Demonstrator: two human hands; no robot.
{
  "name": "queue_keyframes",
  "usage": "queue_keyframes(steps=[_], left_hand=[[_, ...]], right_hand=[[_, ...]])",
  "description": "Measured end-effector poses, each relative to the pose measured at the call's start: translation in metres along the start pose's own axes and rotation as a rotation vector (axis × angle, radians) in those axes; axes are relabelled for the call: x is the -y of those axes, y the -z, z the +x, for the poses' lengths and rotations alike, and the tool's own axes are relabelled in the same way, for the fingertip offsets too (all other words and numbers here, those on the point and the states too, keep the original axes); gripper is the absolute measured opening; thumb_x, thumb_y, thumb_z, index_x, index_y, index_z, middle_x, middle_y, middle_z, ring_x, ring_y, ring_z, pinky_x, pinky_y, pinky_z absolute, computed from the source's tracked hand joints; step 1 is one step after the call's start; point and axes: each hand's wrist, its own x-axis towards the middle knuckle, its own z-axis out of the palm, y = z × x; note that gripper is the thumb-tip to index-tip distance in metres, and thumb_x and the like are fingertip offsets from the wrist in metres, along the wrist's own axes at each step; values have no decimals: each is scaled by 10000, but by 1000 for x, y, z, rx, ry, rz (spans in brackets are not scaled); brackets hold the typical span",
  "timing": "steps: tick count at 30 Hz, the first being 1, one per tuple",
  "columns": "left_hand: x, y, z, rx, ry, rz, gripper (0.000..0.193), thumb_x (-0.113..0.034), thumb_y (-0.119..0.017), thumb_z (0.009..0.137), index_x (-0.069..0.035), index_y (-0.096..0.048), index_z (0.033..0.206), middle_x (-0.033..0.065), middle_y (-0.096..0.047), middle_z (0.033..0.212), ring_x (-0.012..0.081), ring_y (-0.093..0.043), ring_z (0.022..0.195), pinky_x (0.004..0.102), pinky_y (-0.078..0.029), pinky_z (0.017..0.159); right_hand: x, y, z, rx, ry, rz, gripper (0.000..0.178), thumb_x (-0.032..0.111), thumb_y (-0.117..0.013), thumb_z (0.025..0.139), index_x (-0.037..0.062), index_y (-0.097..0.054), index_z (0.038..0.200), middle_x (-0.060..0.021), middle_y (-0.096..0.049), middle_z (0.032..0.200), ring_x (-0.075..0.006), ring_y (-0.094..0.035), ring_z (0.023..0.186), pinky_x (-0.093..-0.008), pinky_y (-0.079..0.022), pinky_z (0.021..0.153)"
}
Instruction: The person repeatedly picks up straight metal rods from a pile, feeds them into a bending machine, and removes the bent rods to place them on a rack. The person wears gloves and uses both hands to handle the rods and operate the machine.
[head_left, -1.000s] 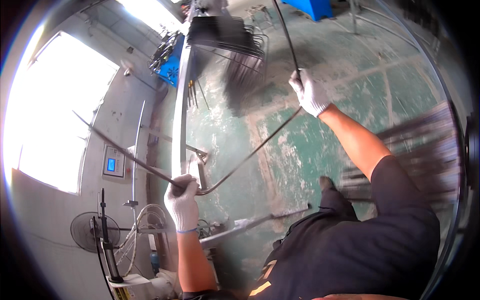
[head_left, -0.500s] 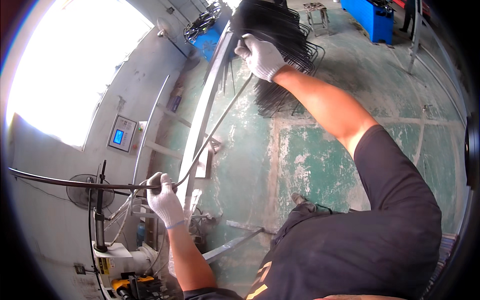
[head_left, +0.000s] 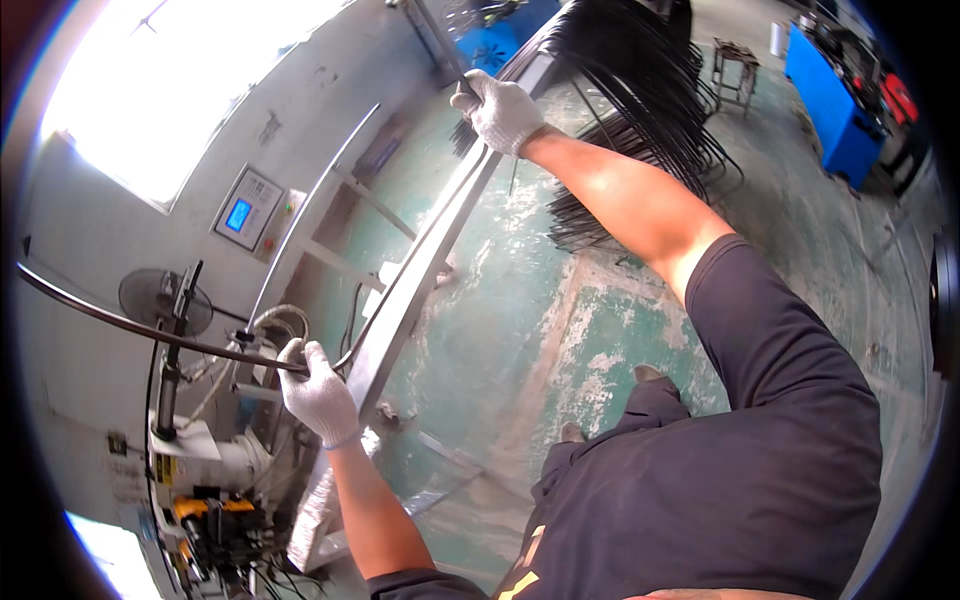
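Observation:
A long, thin, dark metal rod [head_left: 130, 325] with a bend in it runs through both my gloved hands. My left hand [head_left: 320, 398], in a white knit glove, is closed around it at lower left, close to the bend. From there the rod extends to the left past a fan and also turns up along a silver metal beam [head_left: 425, 268]. Farther up, my right hand [head_left: 502, 115], gloved the same way, grips the rod above the beam's far part. Beyond this hand a length of rod points up out of the picture.
Many bent black rods [head_left: 640, 60] hang in a bundle at the far end. At left are a wall control panel [head_left: 246, 208], a fan [head_left: 160, 298] and a white machine [head_left: 195, 458]. A blue workbench [head_left: 825, 110] and a stool [head_left: 735, 70] stand far right.
The view has turned, so the beam and bundle sit farther right. My right hand has shifted with the rod to the beam's left side, and rod now shows above it. Both hands keep hold.

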Motion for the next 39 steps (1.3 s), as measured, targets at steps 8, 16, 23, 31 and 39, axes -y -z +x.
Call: queue_keyframes(steps=[8, 16, 23, 31, 39], left_hand=[[30, -54, -45, -56, 51, 104, 148, -62, -692, 1005, 8, -701, 1135, 38, -682, 1037, 142, -636, 966, 297, -522, 910], [31, -62, -35, -33, 133, 52, 148, -4, -622, 990, 15, -682, 1124, 47, -680, 1017, 139, -638, 948, 285, -515, 908], [42, -61, -37, -64, 60, 129, 134, -9, -601, 989, 3, -695, 1084, 22, -656, 970, 127, -608, 879, 278, -509, 868], [46, -56, -26, -37, 77, 177, 151, -17, -602, 1006, -4, -716, 1105, 24, -682, 991, 120, -619, 915, 278, -515, 897], [56, -43, -18, -69, 114, 263, 156, -73, -613, 1020, -14, -728, 1107, 27, -676, 1029, 133, -631, 953, 285, -510, 933]], right_hand=[[-73, -50, 26, 100, 122, 175, 238, 339, -711, 1019, 114, -650, 1068, -215, -725, 873, -462, -702, 887, -523, -563, 724], [-103, -56, 18, 132, 142, 298, 267, 331, -736, 1016, 84, -656, 1078, -179, -729, 840, -397, -713, 800, -455, -571, 700], [-83, -26, 13, 297, 96, 421, 169, 207, -643, 1080, 50, -596, 1040, -159, -704, 786, -254, -701, 671, -411, -543, 626], [-141, -57, 2, 274, 316, 480, 79, 87, -595, 1001, 41, -633, 1054, -130, -668, 764, -228, -676, 690, -387, -565, 695], [-169, -79, 17, 379, 571, 341, 153, 98, -595, 986, 30, -689, 1086, -114, -717, 826, -248, -726, 735, -374, -601, 694]])
